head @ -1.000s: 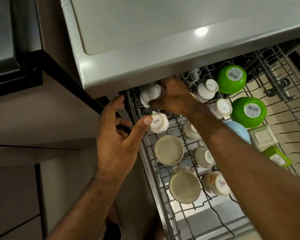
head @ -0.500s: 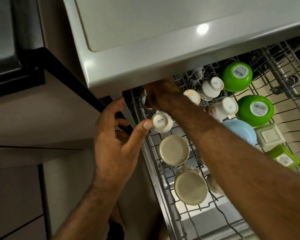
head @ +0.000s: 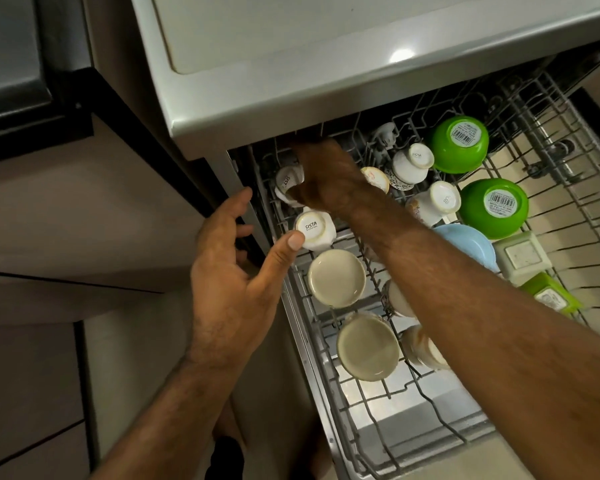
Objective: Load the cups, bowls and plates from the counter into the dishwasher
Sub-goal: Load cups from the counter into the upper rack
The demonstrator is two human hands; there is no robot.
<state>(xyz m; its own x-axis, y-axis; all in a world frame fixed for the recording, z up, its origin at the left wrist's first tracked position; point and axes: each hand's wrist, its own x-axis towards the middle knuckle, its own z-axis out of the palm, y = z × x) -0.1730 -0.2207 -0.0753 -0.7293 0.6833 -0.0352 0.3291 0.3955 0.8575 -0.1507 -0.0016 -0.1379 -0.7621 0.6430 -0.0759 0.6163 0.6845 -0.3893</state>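
Observation:
The dishwasher's wire rack (head: 430, 427) is pulled out and holds several upside-down cups and bowls. My right hand (head: 326, 181) reaches across it to the back left corner, under the counter's edge. It grips a white cup (head: 286, 183), which is tilted with its base facing up and left; my fingers are mostly hidden. My left hand (head: 229, 271) hovers beside the rack's left rail with its fingers relaxed. Its thumb tip touches another inverted white cup (head: 314, 230) marked SISTA.
Two beige bowls (head: 336, 277) (head: 368, 348) sit bottom up along the left row. Two green bowls (head: 459, 143) (head: 494, 207), a light blue bowl (head: 465, 244) and square dishes (head: 520, 256) fill the right. The grey counter edge (head: 326, 98) overhangs the rack's back.
My right hand has carried the white cup further back and down into the rack's rear left corner, tilting it. My left hand has stayed by the SISTA cup.

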